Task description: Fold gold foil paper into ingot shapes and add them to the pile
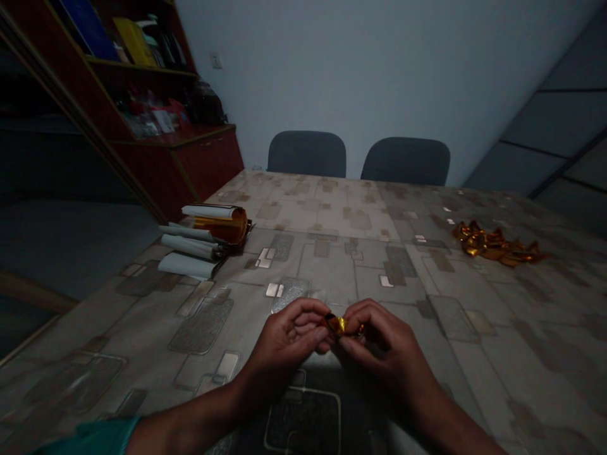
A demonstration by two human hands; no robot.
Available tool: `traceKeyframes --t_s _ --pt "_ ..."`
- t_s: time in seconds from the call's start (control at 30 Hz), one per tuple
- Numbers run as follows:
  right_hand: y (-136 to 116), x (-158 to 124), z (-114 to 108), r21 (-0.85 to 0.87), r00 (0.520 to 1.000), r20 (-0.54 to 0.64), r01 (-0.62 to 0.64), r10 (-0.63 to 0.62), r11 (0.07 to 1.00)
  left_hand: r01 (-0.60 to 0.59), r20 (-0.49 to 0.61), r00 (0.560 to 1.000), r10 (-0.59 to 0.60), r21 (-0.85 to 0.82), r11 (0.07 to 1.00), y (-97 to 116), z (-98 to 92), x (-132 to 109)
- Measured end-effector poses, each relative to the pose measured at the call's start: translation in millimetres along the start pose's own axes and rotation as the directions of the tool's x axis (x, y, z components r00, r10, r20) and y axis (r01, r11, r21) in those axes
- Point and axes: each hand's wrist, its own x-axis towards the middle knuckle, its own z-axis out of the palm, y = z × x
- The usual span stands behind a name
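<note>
From where I sit, I have the foil held between both hands, over the near part of the table, close to the middle across my view. It is small, shiny and gold, with a bright yellow glint at its centre and a dark, brownish patch toward its left end. It looks creased and bent rather than flat, though the fingers cover so much that I cannot make out its full shape. The left hand pinches the left end between thumb and fingertips, and the right hand pinches the other end between thumb and forefinger. Well off to the right I see a heap of similar gold, folded into pointed peaks. On my left, near the table's edge, lies a stack of curled sheets, pale on one side and gold on the other. Two chairs stand behind the far edge
</note>
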Motion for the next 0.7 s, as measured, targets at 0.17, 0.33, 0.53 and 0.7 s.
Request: traceKeyframes --t_s 0.17,0.33,0.53,0.7 --pt "2 -1 7 -0.029 0.999 -0.032 -0.037 0.036 0.999 0.018 0.042 0.999 -0.019 0.010 1.000 3 3.2 -1" --pt "0 -1 5 0.091 0.982 -0.013 -0.185 0.187 0.979 0.005 0.089 0.996 0.000 -0.060 0.998 3 -1.9 3" --pt "2 -2 9 0.048 0.983 -0.021 -0.181 0.182 0.982 0.116 0.058 0.992 -0.109 -0.123 0.986 -5 -6.6 8" --pt "0 -4 15 -0.141 0.992 -0.127 -0.044 0.026 0.989 0.216 0.038 0.976 -0.212 -0.212 0.953 -7 -5.0 6"
